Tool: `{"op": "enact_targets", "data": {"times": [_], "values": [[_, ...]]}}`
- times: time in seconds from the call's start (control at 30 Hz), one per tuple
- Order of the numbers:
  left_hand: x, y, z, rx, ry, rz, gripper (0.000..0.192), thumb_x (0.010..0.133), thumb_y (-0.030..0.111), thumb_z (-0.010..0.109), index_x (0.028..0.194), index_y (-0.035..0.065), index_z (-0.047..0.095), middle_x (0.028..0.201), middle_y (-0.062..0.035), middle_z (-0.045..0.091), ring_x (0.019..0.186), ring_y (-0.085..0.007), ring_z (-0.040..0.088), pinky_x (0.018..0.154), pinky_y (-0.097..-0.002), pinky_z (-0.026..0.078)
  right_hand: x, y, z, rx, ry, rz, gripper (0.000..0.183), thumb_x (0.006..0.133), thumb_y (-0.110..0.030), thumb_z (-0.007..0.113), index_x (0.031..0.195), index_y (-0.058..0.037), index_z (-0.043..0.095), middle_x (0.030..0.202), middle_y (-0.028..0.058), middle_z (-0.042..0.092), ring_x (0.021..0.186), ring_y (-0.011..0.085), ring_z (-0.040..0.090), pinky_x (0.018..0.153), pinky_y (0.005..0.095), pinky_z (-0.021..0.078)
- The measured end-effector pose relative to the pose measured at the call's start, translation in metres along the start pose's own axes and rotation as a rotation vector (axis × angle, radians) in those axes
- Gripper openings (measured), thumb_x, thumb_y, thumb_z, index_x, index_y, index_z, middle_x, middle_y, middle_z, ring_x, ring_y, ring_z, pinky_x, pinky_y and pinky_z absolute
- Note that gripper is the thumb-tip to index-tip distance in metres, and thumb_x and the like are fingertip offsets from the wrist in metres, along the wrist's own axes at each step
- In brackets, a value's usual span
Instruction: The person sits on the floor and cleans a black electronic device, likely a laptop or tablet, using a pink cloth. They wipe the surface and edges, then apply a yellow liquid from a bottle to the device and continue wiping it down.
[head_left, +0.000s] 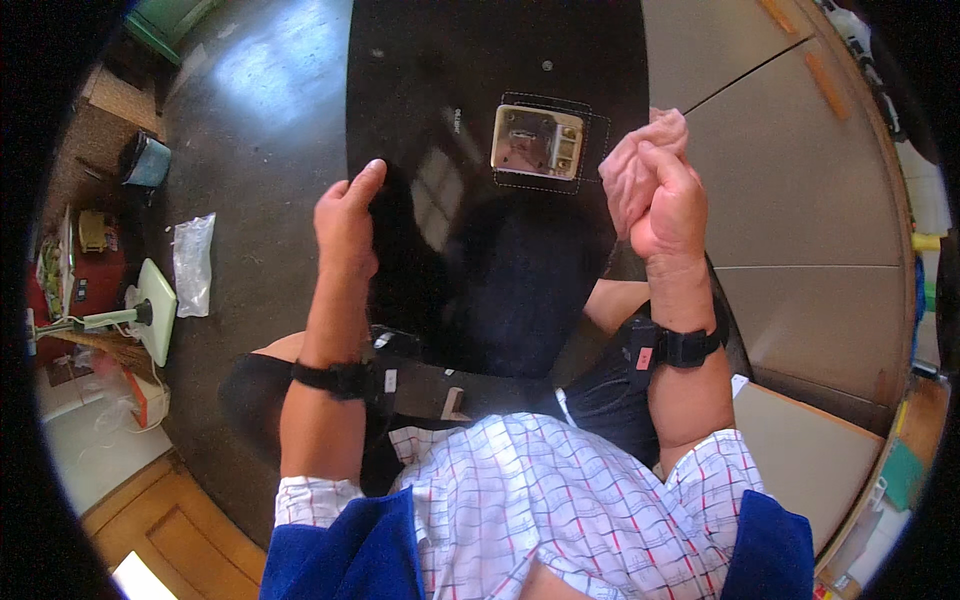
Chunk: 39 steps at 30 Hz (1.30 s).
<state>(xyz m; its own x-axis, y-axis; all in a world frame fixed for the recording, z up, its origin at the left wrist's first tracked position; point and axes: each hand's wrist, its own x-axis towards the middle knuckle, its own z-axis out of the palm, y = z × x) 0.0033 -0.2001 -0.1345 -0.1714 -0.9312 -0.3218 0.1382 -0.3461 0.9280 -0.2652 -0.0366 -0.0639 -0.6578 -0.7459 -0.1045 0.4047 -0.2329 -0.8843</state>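
Before me is a large glossy black panel (480, 247) with a window reflected in its surface. My left hand (346, 217) grips its left edge, thumb up and the other fingers out of sight behind the edge. A crumpled pink cloth (637, 161) is bunched in my right hand (673, 202), beside the panel's right edge. Between the two hands, towards the upper right of the panel, sits a cream-rimmed rectangular recess (529, 142) with metal parts inside, framed by dashed printed lines. The panel's lower end lies close to my knees.
Brown cabinet doors (810, 202) with orange handles line the right side. On the dark floor (247, 247) at left lie a clear plastic bag (193, 262) and a blue bin (148, 161). A pale flat panel on an arm (156, 311) stands at far left, near a wooden door (195, 540).
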Motion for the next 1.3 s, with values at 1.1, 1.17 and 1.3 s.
{"op": "enact_targets", "data": {"times": [1.1, 1.17, 1.3], "values": [[-0.071, 0.091, -0.010, 0.060, -0.419, 0.113, 0.034, 0.082, 0.006, 0.069, 0.114, -0.0038, 0.063, 0.101, -0.0110, 0.070, 0.087, -0.0177, 0.067, 0.084, -0.0301, 0.053, 0.019, -0.002, -0.016, 0.225, 0.129, -0.120, 0.010, 0.089, 0.000, 0.054, 0.097, -0.0009, 0.060, 0.085, 0.0085, 0.066, 0.073, 0.0191, 0.067, 0.065, 0.0298, 0.0557], [-0.071, 0.098, -0.013, 0.101, -0.466, 0.092, 0.039, 0.081, 0.009, 0.069, 0.117, -0.0039, 0.061, 0.105, -0.0121, 0.071, 0.089, -0.0199, 0.069, 0.085, -0.0319, 0.054, 0.020, -0.001, -0.019, 0.236, 0.105, -0.099, 0.010, 0.088, -0.001, 0.055, 0.097, -0.0004, 0.061, 0.084, 0.0087, 0.066, 0.071, 0.0189, 0.066, 0.063, 0.0295, 0.0552], [-0.077, 0.110, -0.013, 0.142, -0.591, -0.098, 0.051, 0.076, 0.014, 0.077, 0.121, -0.0030, 0.060, 0.105, -0.0117, 0.071, 0.090, -0.0216, 0.069, 0.082, -0.0357, 0.055, 0.026, 0.008, -0.024, 0.187, -0.031, -0.069, 0.010, 0.087, -0.001, 0.056, 0.096, -0.0009, 0.061, 0.079, 0.0086, 0.065, 0.066, 0.0182, 0.065, 0.057, 0.0303, 0.0523]]}}
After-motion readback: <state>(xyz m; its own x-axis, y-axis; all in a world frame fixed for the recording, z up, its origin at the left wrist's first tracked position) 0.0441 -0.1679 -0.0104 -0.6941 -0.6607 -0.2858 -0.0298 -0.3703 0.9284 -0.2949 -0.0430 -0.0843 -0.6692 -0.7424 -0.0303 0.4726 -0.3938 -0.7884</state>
